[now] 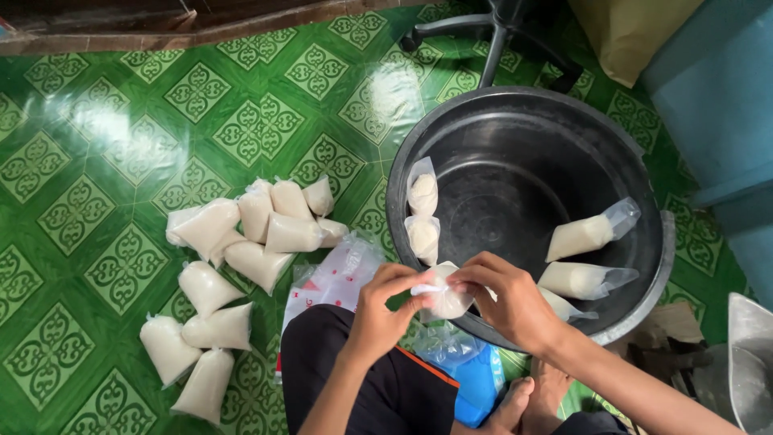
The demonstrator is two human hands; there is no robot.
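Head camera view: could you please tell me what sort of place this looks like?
Probably a home or small workshop floor used for bagging food: green patterned flooring, filled white bags laid on it, and a big dark basin.

I see a glossy green floor patterned with pale ornamental diamonds, and it throws back soft white glare from overhead light. A dark wooden ledge runs along the top edge, and a black swivel-chair base stands beside what may be a tan sack, cropped too tightly to tell.
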